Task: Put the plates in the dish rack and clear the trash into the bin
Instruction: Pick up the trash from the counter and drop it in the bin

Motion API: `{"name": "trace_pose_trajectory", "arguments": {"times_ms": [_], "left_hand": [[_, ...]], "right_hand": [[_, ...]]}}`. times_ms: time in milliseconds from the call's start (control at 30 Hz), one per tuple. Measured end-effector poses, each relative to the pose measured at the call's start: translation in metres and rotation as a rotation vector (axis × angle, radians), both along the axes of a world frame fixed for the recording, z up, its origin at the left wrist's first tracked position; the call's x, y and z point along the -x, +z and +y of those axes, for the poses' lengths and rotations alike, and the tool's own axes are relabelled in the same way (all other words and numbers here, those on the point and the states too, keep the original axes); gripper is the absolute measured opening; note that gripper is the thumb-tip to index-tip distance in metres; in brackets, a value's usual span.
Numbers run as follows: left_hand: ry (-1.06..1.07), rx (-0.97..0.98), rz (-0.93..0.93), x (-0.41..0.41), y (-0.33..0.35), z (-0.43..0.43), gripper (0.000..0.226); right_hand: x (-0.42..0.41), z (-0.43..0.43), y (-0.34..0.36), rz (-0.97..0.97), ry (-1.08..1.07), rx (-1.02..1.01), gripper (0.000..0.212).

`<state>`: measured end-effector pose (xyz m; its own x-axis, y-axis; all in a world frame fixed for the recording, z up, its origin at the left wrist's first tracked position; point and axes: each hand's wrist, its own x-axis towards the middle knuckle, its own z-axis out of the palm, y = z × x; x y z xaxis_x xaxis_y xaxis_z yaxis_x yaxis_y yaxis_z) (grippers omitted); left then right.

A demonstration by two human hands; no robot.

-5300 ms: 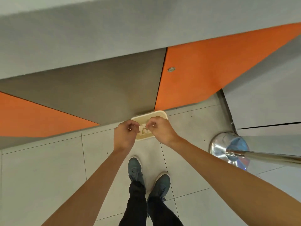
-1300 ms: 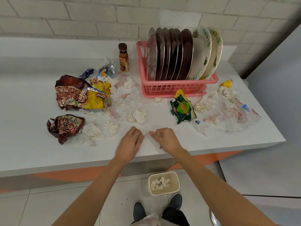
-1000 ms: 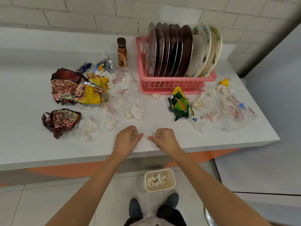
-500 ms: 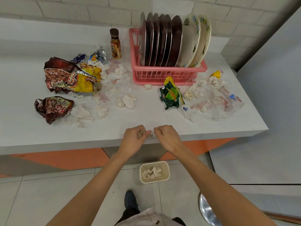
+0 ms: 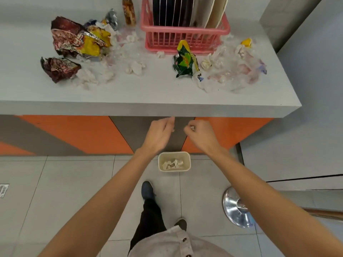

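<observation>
A small pale scrap (image 5: pixel 192 128) sits pinched in the curled fingers of the right hand (image 5: pixel 201 136), held in the air just below the counter's front edge. It looks like crumpled tissue: nearly weightless, soft, and likely to drift or cling, so a fingertip pinch suits it. It should probably be let go low over the bin.

The left hand (image 5: pixel 159 134) hangs just beside the right one, fingers loosely extended toward the counter edge. A pale speck (image 5: pixel 173 130) shows at its fingertips, but whether it is pinched or falling cannot be told.

The bin (image 5: pixel 174 153) stands on the floor below and between the two hands, with crumpled paper already inside.

Beyond the hands, on the counter (image 5: pixel 148 97), most of the trash remains. The tissue wads (image 5: pixel 135 67) lie ahead of the left hand. A green wrapper (image 5: pixel 185 60) and a clear plastic bag (image 5: pixel 232 75) lie ahead of the right. The foil packets (image 5: pixel 78 39) lie far out to the left. The foil will be light, crinkly and springy, best taken by bunching it in the palm. The plastic is limp and slippery, so it probably wants gathering from the middle.

Farther back stands the pink dish rack (image 5: pixel 181 41), with the plates (image 5: pixel 172 10) already upright in it.
</observation>
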<state>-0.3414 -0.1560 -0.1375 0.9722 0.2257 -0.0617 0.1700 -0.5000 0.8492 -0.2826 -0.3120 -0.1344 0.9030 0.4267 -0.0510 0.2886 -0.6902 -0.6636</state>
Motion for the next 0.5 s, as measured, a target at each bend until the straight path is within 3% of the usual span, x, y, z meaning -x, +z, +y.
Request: {"name": "trace_pose_trajectory", "arguments": {"times_ms": [167, 333, 500], "left_hand": [[-0.113, -0.078, 0.018, 0.031, -0.010, -0.023, 0.022], [-0.141, -0.253, 0.032, 0.040, -0.025, -0.023, 0.016], [-0.166, -0.266, 0.080, 0.035, -0.047, -0.008, 0.007]], "right_hand": [[0.028, -0.023, -0.011, 0.065, 0.009, -0.038, 0.037], [0.039, -0.023, -0.032, 0.126, 0.052, 0.019, 0.035], [0.041, -0.010, -0.054, 0.224, 0.050, 0.103, 0.030]]}}
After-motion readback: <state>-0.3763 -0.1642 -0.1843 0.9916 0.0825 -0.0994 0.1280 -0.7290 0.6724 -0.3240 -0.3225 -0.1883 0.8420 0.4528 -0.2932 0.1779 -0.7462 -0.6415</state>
